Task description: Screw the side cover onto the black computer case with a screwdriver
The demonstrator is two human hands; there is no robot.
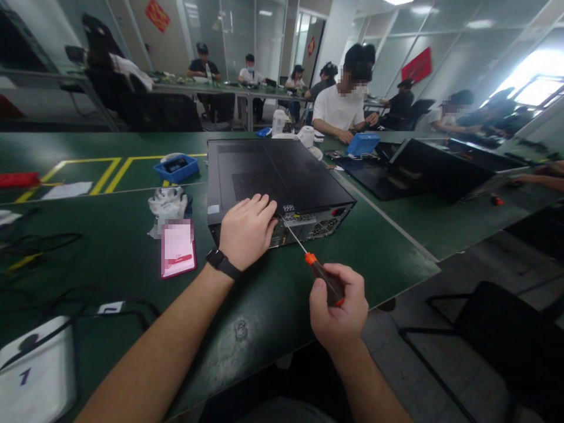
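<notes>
Right hand is wrapped round the screwdriver, tip by the computer case's near panel, ahead and left of that hand. Left hand lies over the case's edge, gripping nothing — thumb right beside the tip. A slanted push could slip and jab it — or scratch the case.

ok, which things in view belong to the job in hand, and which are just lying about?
In the job:
- black boxy metal computer case, under the left hand
- brown-and-orange-handled screwdriver, in the right hand

Apparently just lying about:
- small blue plastic tray
- pink flat rectangular device
- crumpled white-and-grey bundle
- white slab marked 1
</notes>
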